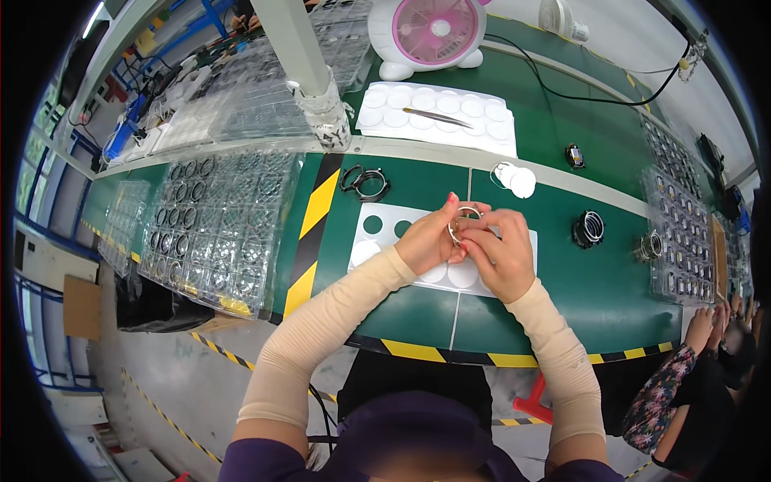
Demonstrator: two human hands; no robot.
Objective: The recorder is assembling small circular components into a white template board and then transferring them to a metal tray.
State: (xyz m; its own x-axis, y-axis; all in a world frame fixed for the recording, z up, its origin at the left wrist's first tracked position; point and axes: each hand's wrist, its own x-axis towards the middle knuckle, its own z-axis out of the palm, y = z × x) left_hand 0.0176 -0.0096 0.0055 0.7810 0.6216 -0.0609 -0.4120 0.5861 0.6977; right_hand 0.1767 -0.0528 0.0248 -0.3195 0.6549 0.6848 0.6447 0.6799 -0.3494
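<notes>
Above a white sheet of round stickers (363, 233), both hands meet around a thin, pale silvery ring (452, 232). My left hand (427, 239) grips its left side between thumb and fingers. Fingertips of my right hand (506, 255) pinch at its right side; whether they hold anything small besides the ring is hidden. Green table shows through some round gaps in the sheet. Just beyond the hands lie loose white discs (523, 183). Black ring-shaped parts (373, 185) rest to the left of these, past the sheet.
Right of the hands stand a black ring part (589, 229) and a silvery ring part (647, 247). Clear trays (217, 233) flank both sides. Tweezers (438, 118) lie on another sticker sheet behind the metal rail, near a fan (426, 36). Another person's arm (662, 394) is at right.
</notes>
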